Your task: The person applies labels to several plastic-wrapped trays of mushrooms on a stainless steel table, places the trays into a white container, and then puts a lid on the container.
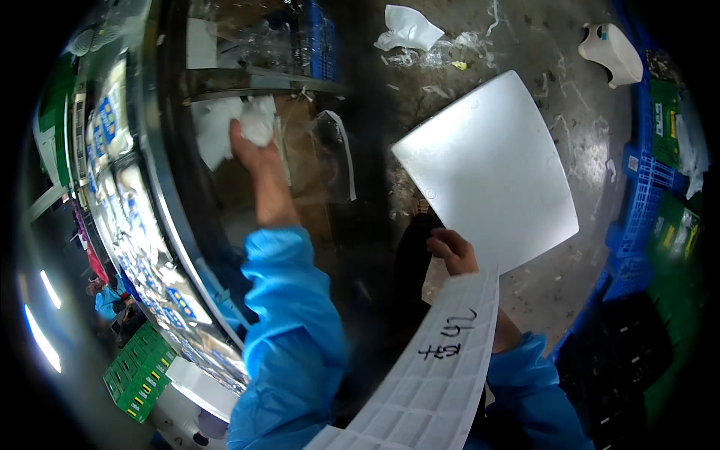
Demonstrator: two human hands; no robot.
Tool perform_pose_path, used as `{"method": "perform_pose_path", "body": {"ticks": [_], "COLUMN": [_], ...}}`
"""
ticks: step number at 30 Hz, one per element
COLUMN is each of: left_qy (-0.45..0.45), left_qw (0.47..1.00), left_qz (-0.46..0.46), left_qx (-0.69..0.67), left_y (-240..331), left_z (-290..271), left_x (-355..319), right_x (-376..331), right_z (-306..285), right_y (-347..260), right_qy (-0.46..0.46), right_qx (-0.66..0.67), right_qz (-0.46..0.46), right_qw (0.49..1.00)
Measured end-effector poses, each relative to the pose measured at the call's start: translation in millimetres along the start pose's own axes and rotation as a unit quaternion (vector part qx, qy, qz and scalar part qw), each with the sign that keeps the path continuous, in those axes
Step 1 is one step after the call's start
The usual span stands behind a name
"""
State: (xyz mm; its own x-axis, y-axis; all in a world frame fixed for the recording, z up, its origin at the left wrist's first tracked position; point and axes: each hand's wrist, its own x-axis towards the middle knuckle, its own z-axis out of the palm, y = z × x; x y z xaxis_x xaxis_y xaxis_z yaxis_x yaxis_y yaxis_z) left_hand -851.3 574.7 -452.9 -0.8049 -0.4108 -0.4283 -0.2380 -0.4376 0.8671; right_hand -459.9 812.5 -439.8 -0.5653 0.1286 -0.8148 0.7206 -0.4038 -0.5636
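Left hand (251, 146) grip closed on a crumpled white cloth (225, 127), pressed against the shiny metal panel (150, 210) up ahead | right hand (452, 251) pinching the white board (487, 169), which fans up-right | gridded white tray (427, 375) below it

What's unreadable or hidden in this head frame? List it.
- Left hand: its fingers are buried in the white wad, so the grip is unclear.
- Right hand: its fingertips are hidden behind the white board.
- White gridded tray: its lower part is cut off by the bottom edge.
- Cart shelves: their contents are blurred by clear film and glare.
- Blue crates: squeezed at the fisheye rim, so their contents are too small to tell.
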Motion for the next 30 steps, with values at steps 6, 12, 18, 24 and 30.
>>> {"method": "perform_pose_path", "body": {"ticks": [6, 12, 18, 24, 30], "left_qy": [-0.137, 0.124, 0.065, -0.056, -0.161], "left_qw": [0.99, 0.987, 0.991, 0.884, 0.941], "left_qz": [0.006, 0.1, 0.117, 0.367, 0.14], "left_qx": [-0.037, 0.037, 0.017, 0.283, 0.261], "left_y": [-4.5, -18.6, -31.4, -118.8, -238.6], "left_z": [-22.4, -9.2, -6.5, -17.9, -86.3], "left_x": [130.5, 170.7, 86.9, -179.2, -224.0], "right_x": [5.1, 10.5, 13.8, 2.8, 2.0], "right_z": [-28.0, -44.1, -58.7, -167.7, -375.8], "right_y": [68.6, 90.2, 159.8, 212.1, 285.3], "right_qy": [0.006, 0.024, 0.064, 0.334, 0.517], "right_qx": [0.062, 0.083, 0.146, 0.113, -0.036], "right_qz": [0.059, 0.115, 0.123, -0.016, -0.075], "right_qw": [0.996, 0.99, 0.979, 0.936, 0.852]}}
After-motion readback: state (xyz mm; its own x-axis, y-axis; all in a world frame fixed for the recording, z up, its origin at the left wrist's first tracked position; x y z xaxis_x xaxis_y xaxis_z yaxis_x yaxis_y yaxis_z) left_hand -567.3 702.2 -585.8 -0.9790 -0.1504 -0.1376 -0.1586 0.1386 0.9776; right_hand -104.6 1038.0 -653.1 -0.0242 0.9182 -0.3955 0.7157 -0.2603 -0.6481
